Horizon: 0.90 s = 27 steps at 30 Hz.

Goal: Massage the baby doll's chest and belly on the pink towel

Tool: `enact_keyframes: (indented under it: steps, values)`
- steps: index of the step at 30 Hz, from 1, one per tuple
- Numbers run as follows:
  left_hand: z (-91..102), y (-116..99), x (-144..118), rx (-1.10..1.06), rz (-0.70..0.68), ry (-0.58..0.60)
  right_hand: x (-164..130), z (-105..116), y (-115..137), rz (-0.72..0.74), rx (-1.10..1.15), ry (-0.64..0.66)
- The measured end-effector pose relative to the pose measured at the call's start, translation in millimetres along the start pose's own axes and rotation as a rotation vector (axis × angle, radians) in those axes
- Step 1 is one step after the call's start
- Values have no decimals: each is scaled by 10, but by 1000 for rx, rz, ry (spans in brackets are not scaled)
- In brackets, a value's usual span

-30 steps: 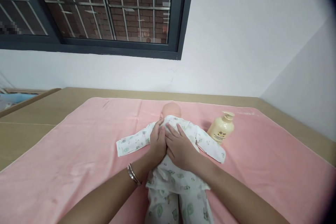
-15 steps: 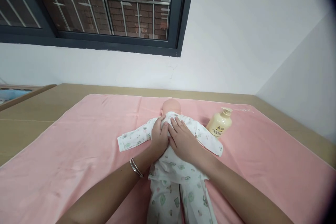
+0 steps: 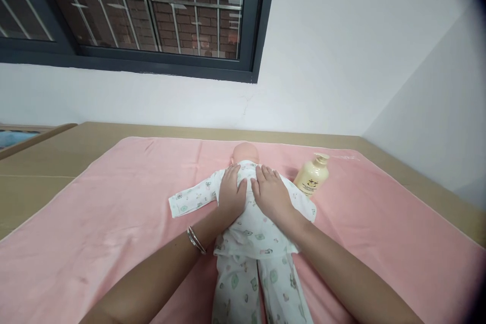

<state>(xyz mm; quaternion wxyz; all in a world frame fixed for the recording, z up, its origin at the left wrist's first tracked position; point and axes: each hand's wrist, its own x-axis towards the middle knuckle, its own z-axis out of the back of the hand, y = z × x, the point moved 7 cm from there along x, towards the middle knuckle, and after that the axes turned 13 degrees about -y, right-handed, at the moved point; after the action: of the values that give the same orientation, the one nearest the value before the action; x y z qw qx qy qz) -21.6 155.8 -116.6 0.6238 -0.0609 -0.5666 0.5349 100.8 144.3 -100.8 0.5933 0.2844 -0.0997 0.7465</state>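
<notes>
A baby doll in white printed pyjamas lies stretched out in front of me, its bald head at the far end and its face out of sight. My left hand rests flat on the left side of its upper back, fingers extended toward the shoulder. On the right side of the back lies my right hand, also flat with fingers stretched out. A strip of printed fabric shows between the two hands. Neither hand grips anything. Silver bangles circle my left wrist.
Under the doll is a pink mat on a wooden surface. A pale yellow pump bottle leans beside the doll's right-hand sleeve. Behind stand a white wall and a dark-framed barred window.
My two hands have moved apart across the doll's back, the right one sliding outward to the right. The view has shifted slightly.
</notes>
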Motion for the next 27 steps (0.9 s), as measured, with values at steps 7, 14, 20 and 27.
enact_keyframes:
  steps: [7,14,20,27]
  values:
    - [-35,43,19,151,19,76,-48,14,139,129,96,16]
    - [-44,-227,-186,279,-247,110,204,-156,-315,-51,176,80]
    - [-42,-144,-75,321,-125,159,39,-70,-100,-57,34,81]
    - [-140,102,260,370,37,323,-152,103,210,52,-28,76]
